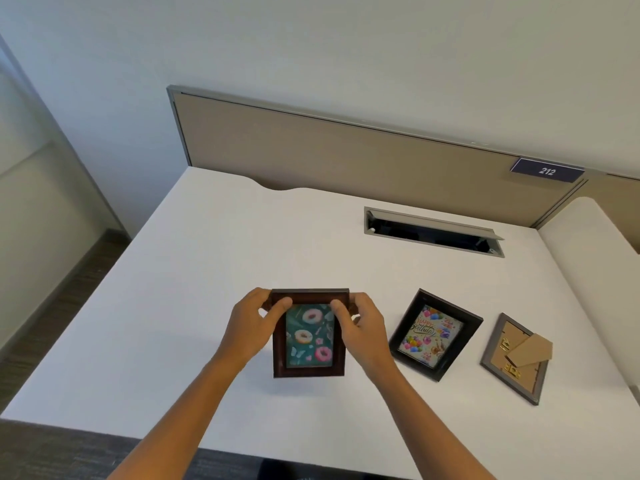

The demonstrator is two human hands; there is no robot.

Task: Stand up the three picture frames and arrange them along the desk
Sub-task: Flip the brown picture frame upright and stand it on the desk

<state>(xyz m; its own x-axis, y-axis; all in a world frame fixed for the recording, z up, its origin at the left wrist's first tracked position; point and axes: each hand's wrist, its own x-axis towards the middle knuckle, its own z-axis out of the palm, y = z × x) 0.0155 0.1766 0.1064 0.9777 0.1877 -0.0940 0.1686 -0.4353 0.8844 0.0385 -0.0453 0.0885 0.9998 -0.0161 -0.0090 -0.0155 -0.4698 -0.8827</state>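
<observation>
Fingers of the left hand (254,329) and right hand (362,327) are clamped on the upper sides of the brown doughnut-print frame (309,336), held upright near the desk's (207,271) front edge. Just to its right stands the black birthday frame (434,334), tilted; beyond that the grey frame (516,358) lies face down near the right edge. Bare white surface stretches left and back to the cable slot (433,232), tan partition (346,157) and sign 212 (547,170).
</observation>
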